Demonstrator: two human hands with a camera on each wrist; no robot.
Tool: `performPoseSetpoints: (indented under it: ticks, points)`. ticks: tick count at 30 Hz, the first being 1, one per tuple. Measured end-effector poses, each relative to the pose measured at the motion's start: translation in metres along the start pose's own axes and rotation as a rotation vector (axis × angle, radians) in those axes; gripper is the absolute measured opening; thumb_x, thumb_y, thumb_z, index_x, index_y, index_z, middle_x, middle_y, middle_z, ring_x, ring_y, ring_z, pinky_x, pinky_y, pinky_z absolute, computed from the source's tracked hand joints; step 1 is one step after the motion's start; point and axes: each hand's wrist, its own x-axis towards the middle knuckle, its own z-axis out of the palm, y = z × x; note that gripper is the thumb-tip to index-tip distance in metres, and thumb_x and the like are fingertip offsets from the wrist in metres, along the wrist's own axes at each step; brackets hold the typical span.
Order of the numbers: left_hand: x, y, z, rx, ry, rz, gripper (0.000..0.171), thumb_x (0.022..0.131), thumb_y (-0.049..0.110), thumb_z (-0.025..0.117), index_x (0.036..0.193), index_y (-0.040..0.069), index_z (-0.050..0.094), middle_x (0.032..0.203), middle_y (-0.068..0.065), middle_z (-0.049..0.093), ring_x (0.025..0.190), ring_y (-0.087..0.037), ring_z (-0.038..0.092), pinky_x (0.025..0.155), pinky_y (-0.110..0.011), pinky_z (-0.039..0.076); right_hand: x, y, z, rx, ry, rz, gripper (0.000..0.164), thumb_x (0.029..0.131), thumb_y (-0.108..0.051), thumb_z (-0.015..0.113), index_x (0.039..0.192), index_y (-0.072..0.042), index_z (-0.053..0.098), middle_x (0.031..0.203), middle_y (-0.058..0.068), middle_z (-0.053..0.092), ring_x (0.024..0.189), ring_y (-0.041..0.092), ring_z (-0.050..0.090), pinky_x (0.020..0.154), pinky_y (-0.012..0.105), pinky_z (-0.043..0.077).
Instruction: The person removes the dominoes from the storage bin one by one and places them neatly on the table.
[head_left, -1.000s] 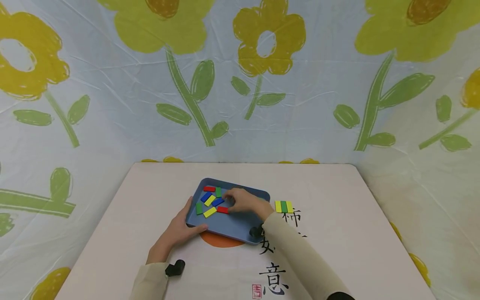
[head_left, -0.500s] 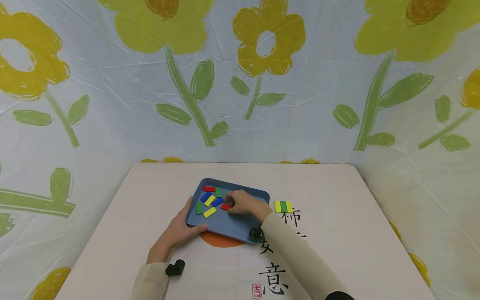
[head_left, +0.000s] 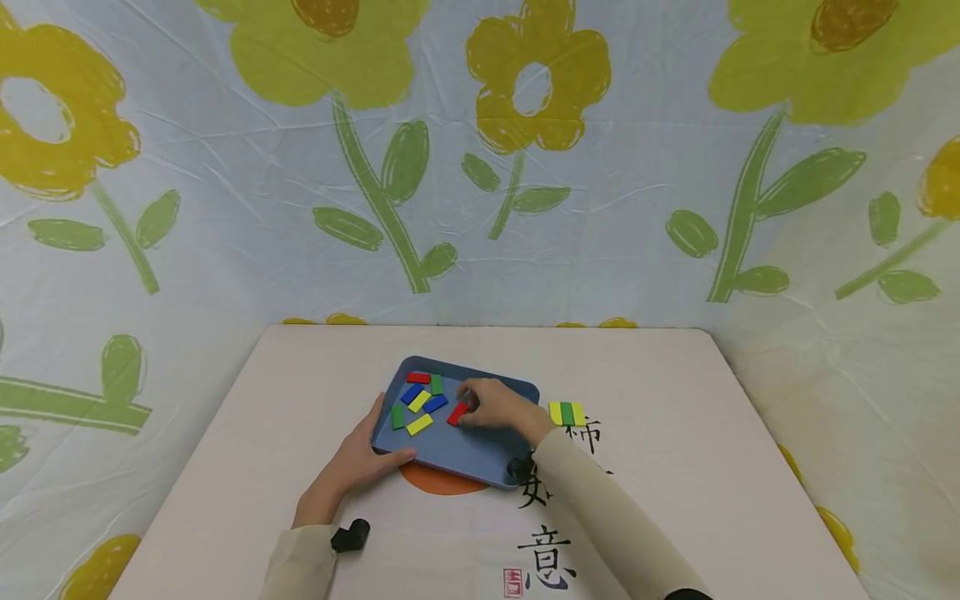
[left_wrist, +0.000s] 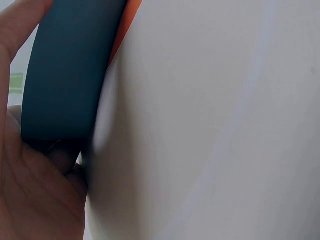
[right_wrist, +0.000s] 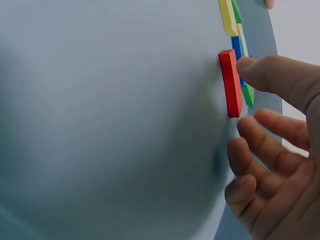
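A blue tray (head_left: 472, 450) holds several small red, green, blue and yellow blocks. My left hand (head_left: 352, 462) grips its left end, the thumb along the near side; in the left wrist view some fingers curl under the tray wall (left_wrist: 65, 75). My right hand (head_left: 497, 406) is over the tray's middle, beside a red block (head_left: 457, 413). In the right wrist view, the thumb lies at one side of that red block (right_wrist: 230, 82), touching or nearly so. The other fingers are loosely bent and apart from it. A blue block (head_left: 435, 404) lies just left of it.
Right of the tray, a yellow, green and yellow block row (head_left: 567, 414) lies on the pale table cloth (head_left: 660, 467), which bears black characters and an orange shape (head_left: 442, 479). A flower-printed curtain (head_left: 600, 200) stands behind the table.
The red block has slid right, away from the other blocks, and turned from lying crosswise to slanted. My right hand has shifted slightly right with it. The left hand and tray have stayed put.
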Motion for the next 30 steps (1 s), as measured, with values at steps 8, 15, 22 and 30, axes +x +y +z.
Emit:
performPoseSetpoints:
  ticks: [8,15,22,30]
  points:
    - [-0.001,0.001,-0.001,0.001,0.004,0.000,0.122,0.082,0.062,0.078,0.168,0.024,0.000,0.172,-0.015,0.017,0.157,-0.043,0.022,0.122,-0.066,0.025,0.000,0.000,0.001,-0.038,0.029,-0.008,0.053,0.087,-0.033,0.082,0.129,-0.005,0.066,0.117,0.008,0.068,0.102,0.017,0.062,0.094,0.037,0.056]
    - [0.000,0.001,0.000,0.005,0.001,-0.005,0.122,0.082,0.062,0.078,0.167,0.024,0.000,0.172,-0.015,0.016,0.157,-0.043,0.021,0.122,-0.066,0.025,0.004,-0.007,0.009,-0.057,0.003,-0.029,0.051,0.088,-0.034,0.082,0.128,-0.005,0.069,0.117,0.005,0.068,0.098,0.014,0.057,0.094,0.032,0.055]
    - [0.000,0.000,0.001,0.002,-0.001,-0.008,0.122,0.082,0.063,0.078,0.167,0.025,0.000,0.172,-0.015,0.017,0.156,-0.043,0.022,0.121,-0.067,0.026,0.006,-0.011,0.011,-0.038,-0.014,-0.034,0.046,0.089,-0.027,0.082,0.129,-0.007,0.069,0.123,0.005,0.066,0.103,0.015,0.056,0.100,0.034,0.053]
    - [0.000,0.001,-0.001,-0.001,-0.002,-0.005,0.121,0.083,0.063,0.077,0.167,0.025,0.000,0.172,-0.015,0.017,0.156,-0.043,0.021,0.122,-0.067,0.025,0.006,-0.006,0.012,-0.044,0.001,-0.036,0.047,0.088,-0.025,0.081,0.130,-0.009,0.069,0.124,0.006,0.064,0.103,0.016,0.054,0.099,0.035,0.053]
